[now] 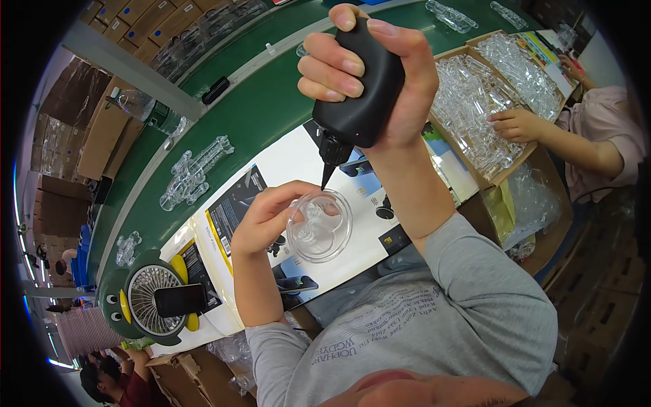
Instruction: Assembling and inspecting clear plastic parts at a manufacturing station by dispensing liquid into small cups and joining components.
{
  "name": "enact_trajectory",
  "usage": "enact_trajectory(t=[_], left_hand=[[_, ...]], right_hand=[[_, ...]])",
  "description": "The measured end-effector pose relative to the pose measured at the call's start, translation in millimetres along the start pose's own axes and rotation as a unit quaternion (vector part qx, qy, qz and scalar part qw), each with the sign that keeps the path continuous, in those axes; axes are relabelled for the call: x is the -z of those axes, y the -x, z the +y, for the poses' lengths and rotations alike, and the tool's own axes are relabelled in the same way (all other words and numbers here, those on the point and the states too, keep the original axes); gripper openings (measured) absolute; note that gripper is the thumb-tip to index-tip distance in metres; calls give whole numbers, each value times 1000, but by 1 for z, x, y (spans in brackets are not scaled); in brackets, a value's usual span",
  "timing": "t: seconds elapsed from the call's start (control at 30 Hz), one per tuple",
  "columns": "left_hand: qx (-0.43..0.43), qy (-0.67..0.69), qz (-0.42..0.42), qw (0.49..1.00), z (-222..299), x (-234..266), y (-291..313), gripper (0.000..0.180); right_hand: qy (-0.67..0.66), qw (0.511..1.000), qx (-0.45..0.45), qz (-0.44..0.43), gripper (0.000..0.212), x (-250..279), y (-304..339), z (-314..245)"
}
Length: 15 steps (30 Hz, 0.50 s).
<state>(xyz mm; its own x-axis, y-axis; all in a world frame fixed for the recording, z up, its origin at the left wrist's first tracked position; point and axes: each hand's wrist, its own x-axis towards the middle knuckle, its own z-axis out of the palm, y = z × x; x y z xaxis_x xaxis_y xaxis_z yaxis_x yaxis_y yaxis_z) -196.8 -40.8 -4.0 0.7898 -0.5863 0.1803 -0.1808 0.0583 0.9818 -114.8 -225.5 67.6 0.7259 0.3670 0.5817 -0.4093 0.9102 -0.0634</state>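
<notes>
My right hand (403, 74) is wrapped round a black squeeze bottle (369, 88), held upside down with its pointed nozzle aimed downward. The nozzle tip meets or hovers just over the upper rim of a clear round plastic piece (320, 230); I cannot tell whether they touch. Fingers of my left hand (261, 216) grip that piece by its left side. It looks like a shallow transparent ring or dish with rounded shapes inside. Beneath both hands lies flattened printed cardboard (366, 247). Any liquid at the tip is too small to make out.
Left of my hands, clear plastic parts (193, 173) lie on the green table (152, 203). A penguin-shaped fan (112, 305) with a dark phone-like slab (180, 300) stands near. A water bottle (152, 112) is behind. At right, a co-worker's hand (514, 126) reaches into a carton (498, 180) of clear parts.
</notes>
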Motion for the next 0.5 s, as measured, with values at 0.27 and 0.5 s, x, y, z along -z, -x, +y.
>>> enact_trajectory(t=[0.27,0.5], left_hand=[[13,-9,-24,1000,-10,0,-1,34],[22,12,-56,998,-13,-1,-3,45]], right_hand=[[323,874,19,-362,20,21,-29,-16],[115,991,-42,-61,15,12,-2,-1]])
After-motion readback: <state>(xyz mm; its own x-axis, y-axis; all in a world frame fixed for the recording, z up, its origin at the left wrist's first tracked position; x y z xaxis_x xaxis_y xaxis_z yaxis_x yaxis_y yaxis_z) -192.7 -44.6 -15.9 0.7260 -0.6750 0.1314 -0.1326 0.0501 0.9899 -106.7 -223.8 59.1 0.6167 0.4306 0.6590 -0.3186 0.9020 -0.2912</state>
